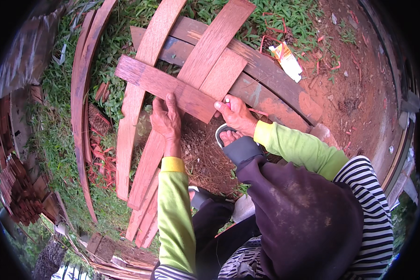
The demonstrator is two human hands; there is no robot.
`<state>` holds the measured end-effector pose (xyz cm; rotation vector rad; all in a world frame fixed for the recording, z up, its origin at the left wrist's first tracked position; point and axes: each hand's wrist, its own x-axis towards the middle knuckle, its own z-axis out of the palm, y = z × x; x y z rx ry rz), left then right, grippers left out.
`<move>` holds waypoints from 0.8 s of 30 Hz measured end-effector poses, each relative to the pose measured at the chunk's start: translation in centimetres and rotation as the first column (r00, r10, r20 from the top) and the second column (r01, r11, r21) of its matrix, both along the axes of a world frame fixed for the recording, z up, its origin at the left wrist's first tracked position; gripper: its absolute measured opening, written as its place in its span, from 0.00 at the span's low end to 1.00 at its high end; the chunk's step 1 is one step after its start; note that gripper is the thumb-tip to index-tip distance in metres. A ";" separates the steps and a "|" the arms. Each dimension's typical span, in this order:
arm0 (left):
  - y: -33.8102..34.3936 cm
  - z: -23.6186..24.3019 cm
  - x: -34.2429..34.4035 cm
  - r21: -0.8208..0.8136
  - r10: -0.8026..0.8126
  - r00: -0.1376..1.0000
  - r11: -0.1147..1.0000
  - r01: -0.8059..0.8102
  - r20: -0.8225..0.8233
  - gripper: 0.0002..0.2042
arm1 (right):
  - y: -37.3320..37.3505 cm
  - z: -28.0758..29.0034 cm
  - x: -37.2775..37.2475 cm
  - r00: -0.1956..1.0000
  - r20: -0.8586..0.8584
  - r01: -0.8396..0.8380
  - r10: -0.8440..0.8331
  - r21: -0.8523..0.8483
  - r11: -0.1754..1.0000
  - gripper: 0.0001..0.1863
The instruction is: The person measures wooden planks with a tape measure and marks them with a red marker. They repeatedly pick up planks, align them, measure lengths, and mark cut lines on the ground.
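Observation:
A short reddish-brown wooden board (165,86) lies at a slant across longer planks in front of me. My left hand (166,122) grips its lower edge near the middle, thumb on the upper face and fingers partly hidden beneath. At the board's right end is my right hand (240,115), closed, with its thumb by the corner. A small pink object (227,103) shows between its fingers; its kind is too small to make out. Under the board run a long light plank (134,105) and another wide plank (219,39), with a shorter piece (226,72) alongside.
Dark, mud-stained beams (270,88) support the planks on the right. Long curved-looking boards (81,88) lie on grass at left, near red wood shavings (102,158). A white and yellow carton (287,60) rests on soil. My sandalled foot (228,136) is close below my right hand.

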<state>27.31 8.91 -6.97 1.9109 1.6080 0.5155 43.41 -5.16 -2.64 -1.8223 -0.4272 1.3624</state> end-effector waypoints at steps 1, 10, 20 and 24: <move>-0.1 0.3 0.1 -0.022 0.001 1.000 1.000 -0.001 -0.001 0.26 | 0.0 0.1 0.0 1.000 -0.006 0.003 -0.003 -0.023 1.000 0.16; 0.2 1.0 0.4 -0.105 -0.026 0.990 0.994 0.011 -0.140 0.27 | 0.4 -0.1 0.7 0.997 0.026 -0.068 0.070 -0.053 0.996 0.18; 0.2 2.3 1.1 -0.163 -0.035 0.976 0.987 -0.001 -0.216 0.29 | 0.8 0.7 1.2 0.996 -0.026 -0.087 0.085 -0.106 0.991 0.18; 0.1 2.0 1.0 -0.106 -0.030 0.980 0.994 0.010 -0.194 0.28 | 1.0 1.1 1.3 0.994 -0.051 -0.099 0.093 -0.125 0.987 0.18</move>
